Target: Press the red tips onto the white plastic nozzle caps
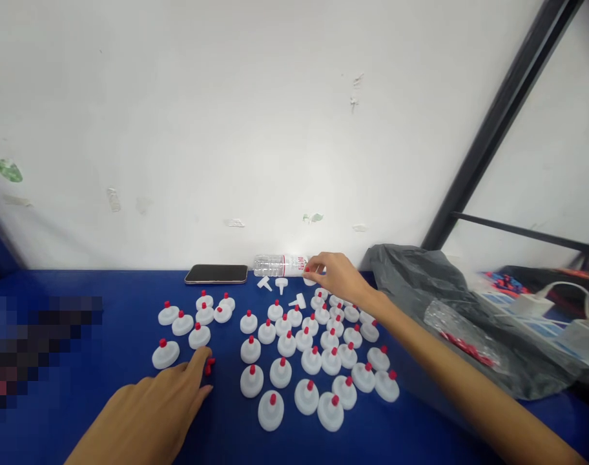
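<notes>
Near the back of the blue table, my right hand (pixel 330 271) pinches a white nozzle cap (pixel 310 281) by its small red tip. My left hand (pixel 146 407) rests low at the left, thumb and forefinger apart, beside a few small red tips (pixel 209 366) lying on the table. Its other fingers are mostly hidden beneath the hand. Many round white caps with red tips (pixel 311 360) stand in loose rows between and below my hands. A smaller group of the same caps (pixel 183 324) sits beyond my left hand, one of them tilted.
A phone (pixel 216 274) and a clear plastic bottle (pixel 275 265) lie along the wall. Several white nozzle pieces without red tips (pixel 281 284) are in front of the bottle. At right are a grey plastic bag (pixel 405 284), a clear bag of red pieces (pixel 469 345) and a white plug (pixel 531 303).
</notes>
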`<state>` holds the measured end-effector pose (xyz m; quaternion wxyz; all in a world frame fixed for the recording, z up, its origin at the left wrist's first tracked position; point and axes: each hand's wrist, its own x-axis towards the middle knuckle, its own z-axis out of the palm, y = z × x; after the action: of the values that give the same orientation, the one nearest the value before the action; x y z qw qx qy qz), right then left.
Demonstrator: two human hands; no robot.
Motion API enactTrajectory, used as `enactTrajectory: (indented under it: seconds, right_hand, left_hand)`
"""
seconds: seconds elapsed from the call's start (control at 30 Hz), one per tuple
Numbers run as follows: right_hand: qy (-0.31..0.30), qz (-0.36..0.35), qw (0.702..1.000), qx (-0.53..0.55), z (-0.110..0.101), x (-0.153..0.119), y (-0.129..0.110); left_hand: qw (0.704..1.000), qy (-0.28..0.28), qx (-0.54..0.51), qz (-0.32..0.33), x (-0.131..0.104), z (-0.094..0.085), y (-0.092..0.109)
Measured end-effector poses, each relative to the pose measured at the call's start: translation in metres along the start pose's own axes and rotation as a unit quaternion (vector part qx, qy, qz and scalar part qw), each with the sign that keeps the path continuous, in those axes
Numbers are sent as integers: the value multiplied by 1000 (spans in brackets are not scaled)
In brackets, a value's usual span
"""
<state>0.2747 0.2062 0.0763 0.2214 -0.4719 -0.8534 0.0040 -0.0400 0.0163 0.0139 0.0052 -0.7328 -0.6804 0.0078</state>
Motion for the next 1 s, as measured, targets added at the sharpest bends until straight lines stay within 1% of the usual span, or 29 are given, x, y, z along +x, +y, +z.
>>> enactTrajectory:
  seconds: [0.07, 0.13, 0.2, 0.27, 0.37, 0.43, 0.53, 0.6, 0.67, 0.77, 0.83, 0.93, 1.0]
  right_hand:
    - [-51, 7, 999, -9, 8, 8, 4]
    - [-90, 9, 996, -13, 17, 11, 6]
    - [-113, 6, 994, -13, 24, 11, 6]
    - [-113, 0, 994, -12, 27, 8, 4]
    - [-77, -21, 997, -10, 19, 3, -1]
    - [-68, -58, 996, -1, 10, -1, -6]
    - [-96, -124, 988, 16, 0, -8, -10]
    - [-112, -149, 982, 18, 0, -11, -11]
    - [-118, -157, 980, 18, 5, -14, -10]
    - [-117, -161, 980, 23, 15, -13, -6]
    - [-113, -164, 979, 32, 17, -12, -5]
    - [-87, -161, 982, 51, 9, -11, -7]
    - [-54, -154, 984, 66, 0, -13, -13]
  left_hand:
    - [996, -70, 48, -13, 3, -11, 8]
    - [990, -119, 68, -31, 5, -23, 17]
    - [988, -138, 67, -28, 6, -31, 22]
    - [986, -149, 65, -16, 7, -36, 24]
    - [986, -154, 68, -18, 6, -36, 24]
    - [987, -145, 62, -29, 6, -35, 24]
    - [989, -131, 52, -35, 5, -36, 26]
    - [990, -128, 52, -33, 5, -39, 28]
    - [989, -135, 51, -29, 6, -42, 30]
    - [986, -160, 48, -22, 6, -47, 33]
    - [984, -173, 47, -20, 5, -48, 34]
    - [984, -172, 43, -21, 6, -47, 34]
    - [988, -149, 40, -16, 6, -48, 33]
